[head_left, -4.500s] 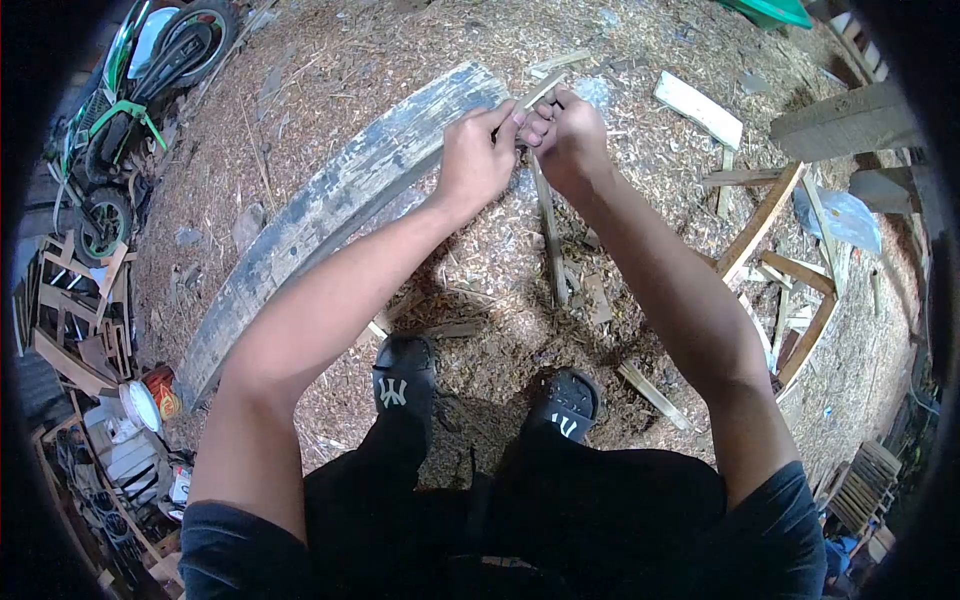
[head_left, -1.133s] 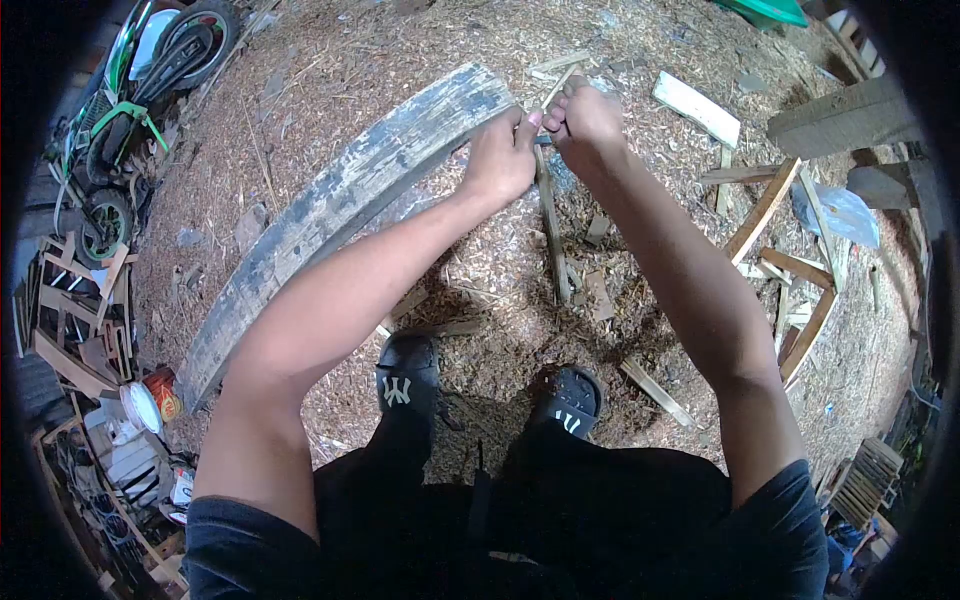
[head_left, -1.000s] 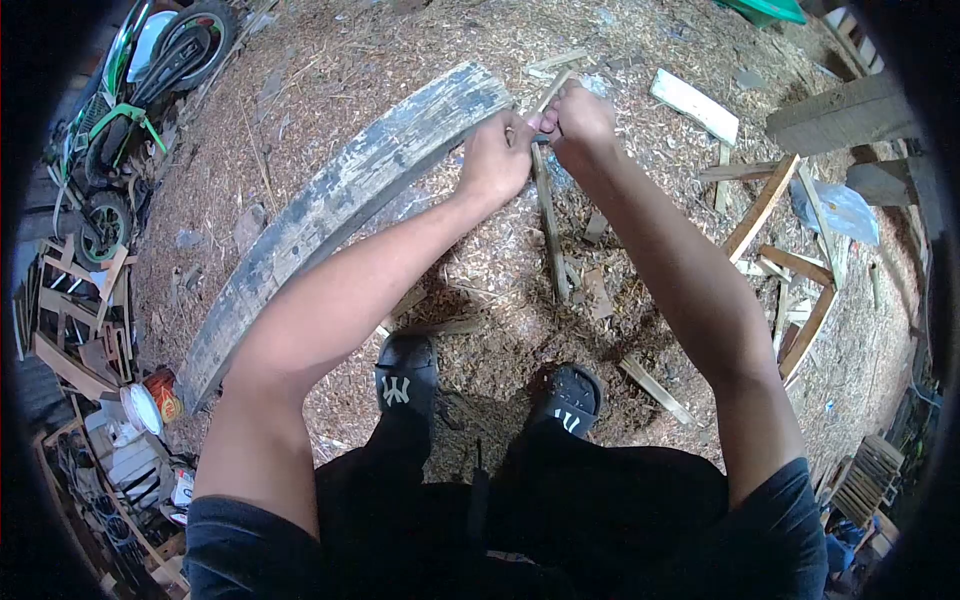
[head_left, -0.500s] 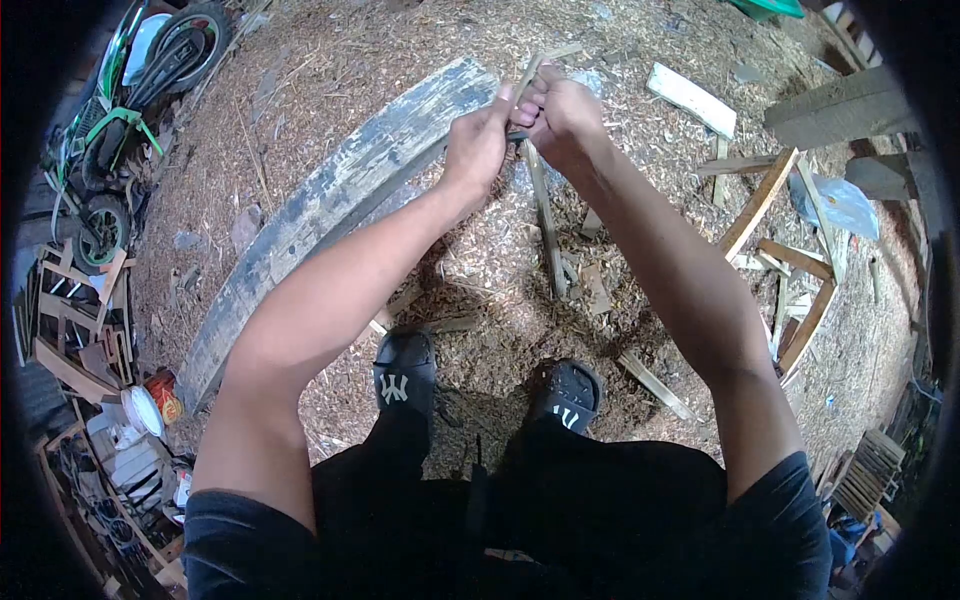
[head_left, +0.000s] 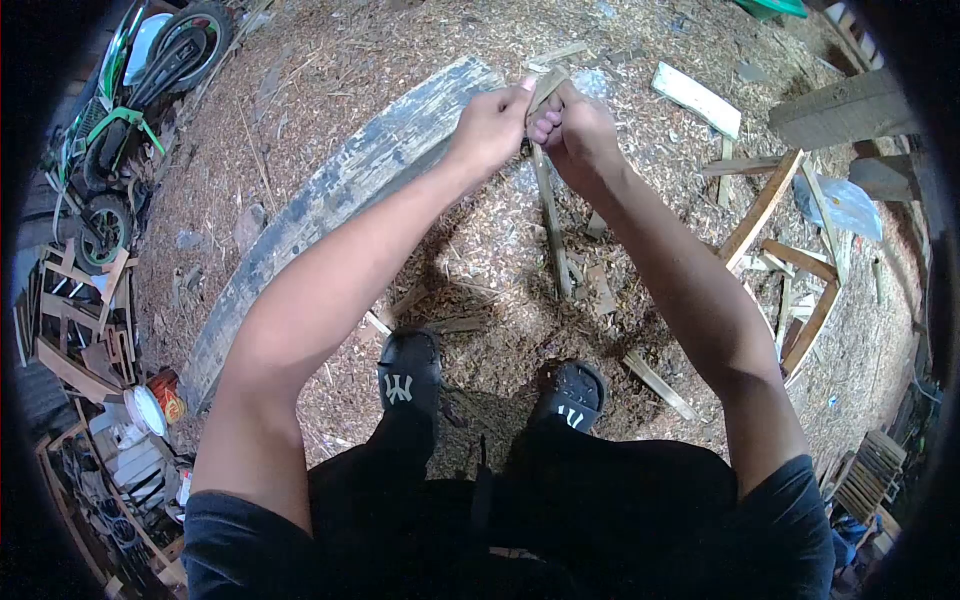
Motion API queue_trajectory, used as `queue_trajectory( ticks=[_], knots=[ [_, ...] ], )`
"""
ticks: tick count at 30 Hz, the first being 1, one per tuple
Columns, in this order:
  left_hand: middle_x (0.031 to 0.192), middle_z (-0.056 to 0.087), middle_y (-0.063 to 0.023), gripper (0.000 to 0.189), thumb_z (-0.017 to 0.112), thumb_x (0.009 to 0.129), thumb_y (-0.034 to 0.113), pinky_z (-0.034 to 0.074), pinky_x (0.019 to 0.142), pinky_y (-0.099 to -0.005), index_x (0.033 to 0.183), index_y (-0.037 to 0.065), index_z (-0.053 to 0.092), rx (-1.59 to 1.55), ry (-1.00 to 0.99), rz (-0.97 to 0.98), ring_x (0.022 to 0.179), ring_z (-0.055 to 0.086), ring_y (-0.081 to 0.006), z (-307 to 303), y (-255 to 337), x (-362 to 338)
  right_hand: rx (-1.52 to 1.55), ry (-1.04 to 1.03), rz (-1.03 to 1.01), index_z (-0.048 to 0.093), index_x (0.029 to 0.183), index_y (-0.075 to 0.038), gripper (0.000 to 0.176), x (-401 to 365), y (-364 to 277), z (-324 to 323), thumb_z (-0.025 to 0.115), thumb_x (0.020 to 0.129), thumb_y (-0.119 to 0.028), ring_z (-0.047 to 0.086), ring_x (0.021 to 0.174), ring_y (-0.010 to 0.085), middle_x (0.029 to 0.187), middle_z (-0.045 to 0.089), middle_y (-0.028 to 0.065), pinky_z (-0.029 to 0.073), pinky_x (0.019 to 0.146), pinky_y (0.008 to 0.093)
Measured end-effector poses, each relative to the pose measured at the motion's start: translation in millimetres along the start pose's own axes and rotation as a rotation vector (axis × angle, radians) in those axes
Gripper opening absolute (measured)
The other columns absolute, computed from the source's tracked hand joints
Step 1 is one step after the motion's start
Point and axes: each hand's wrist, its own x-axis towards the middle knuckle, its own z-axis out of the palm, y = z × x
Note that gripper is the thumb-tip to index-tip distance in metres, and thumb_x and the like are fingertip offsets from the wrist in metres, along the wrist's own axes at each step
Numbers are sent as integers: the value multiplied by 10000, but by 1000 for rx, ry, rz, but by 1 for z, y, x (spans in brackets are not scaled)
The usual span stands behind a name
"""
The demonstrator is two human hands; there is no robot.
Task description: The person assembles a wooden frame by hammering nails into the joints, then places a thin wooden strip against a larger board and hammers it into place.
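Observation:
Both my hands meet at the upper middle of the view, around a short piece of wood [head_left: 546, 88]. My left hand [head_left: 494, 128] pinches it, with the thumb along its left side. My right hand [head_left: 584, 132] has its fingers curled around the other side. The fingers hide the lower part of the piece. Just beyond lies another light wood strip [head_left: 558, 54]. Below my hands a long thin stick [head_left: 552, 225] lies on the ground. A thick weathered plank [head_left: 340, 195] with flaking dark paint stretches beside my left arm.
Wood shavings cover the ground [head_left: 480, 350]. At right stand a wooden frame [head_left: 765, 210], a pale board [head_left: 697, 100], heavy timbers [head_left: 845, 112] and a plastic bag [head_left: 845, 208]. A green motorbike [head_left: 120, 120] and scrap wood [head_left: 85, 310] are at left. My sandals [head_left: 410, 370] are below.
The wood piece has turned in my hands and now shows a broader face. My right hand has shifted slightly right and down, and its fingers have curled more.

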Motion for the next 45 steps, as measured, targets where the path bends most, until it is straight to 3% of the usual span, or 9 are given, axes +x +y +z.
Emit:
queue_trajectory(
  ticks=[4, 11, 14, 16, 19, 23, 28, 34, 45],
  knots=[
    [866, 742, -100, 537, 451, 1129, 395, 596, 658, -311, 947, -38, 711, -30, 18, -71, 709, 694, -152, 4, 2, 7, -190, 31, 138, 508, 855, -63, 350, -5, -6, 5, 405, 1125, -261, 416, 619, 137, 714, 457, 16, 384, 584, 293],
    [857, 747, -139, 516, 458, 1123, 387, 634, 689, -326, 969, -37, 708, -28, 73, -8, 748, 734, -193, 10, 16, 2, -255, -42, 96, 489, 833, -75, 332, -3, -21, 4, 434, 1125, -224, 409, 614, 134, 705, 454, 12, 371, 572, 299],
    [708, 666, -86, 558, 427, 1127, 417, 561, 554, -315, 867, -17, 663, -236, 111, -77, 564, 630, -162, 13, 15, 14, -71, -40, 60, 483, 827, -71, 340, -4, -12, 7, 460, 1123, -235, 403, 611, 129, 709, 447, 10, 372, 571, 305],
    [588, 483, -1, 599, 360, 1135, 464, 392, 436, -306, 753, 46, 553, -424, 176, -92, 428, 403, -126, 3, 18, 26, 3, -1, 72, 489, 831, -64, 350, -3, -4, -9, 466, 1123, -255, 410, 619, 128, 713, 451, 12, 376, 578, 306],
    [566, 320, 49, 610, 298, 1135, 514, 283, 444, -303, 713, 102, 453, -433, 64, -125, 451, 266, -105, -6, 35, 29, 42, 42, 70, 522, 850, -62, 336, -11, -4, -23, 512, 1108, -277, 451, 662, 127, 737, 491, 26, 402, 620, 292],
    [639, 399, 34, 611, 266, 1117, 580, 360, 499, -275, 832, 91, 496, -390, 16, -173, 535, 381, -89, -22, 16, 29, -210, 105, 95, 522, 906, -83, 273, -15, -9, -40, 517, 1108, -267, 428, 669, 95, 761, 469, -23, 383, 636, 276],
    [852, 474, -33, 388, 326, 1156, 400, 495, 652, -336, 1102, 61, 507, -594, 49, -242, 714, 460, -138, -36, -9, 33, -353, 166, 82, 619, 932, -91, 213, -12, -5, -52, 634, 1059, -261, 456, 663, 71, 776, 528, -38, 395, 619, 254],
    [853, 451, -42, 364, 330, 1159, 359, 493, 658, -328, 1164, 35, 496, -722, 151, -258, 707, 435, -139, -43, -19, 40, -444, 184, 162, 688, 911, -55, 215, -17, -5, -52, 689, 1027, -237, 456, 653, 72, 731, 521, -42, 406, 595, 249],
    [939, 499, -101, 323, 335, 1158, 321, 519, 759, -407, 1210, 27, 457, -812, 356, -261, 780, 503, -212, -71, -35, 42, -464, 206, 158, 664, 1096, -13, 261, -1, 23, -56, 603, 1071, -265, 523, 669, 118, 771, 609, 10, 461, 655, 285]
  ],
)
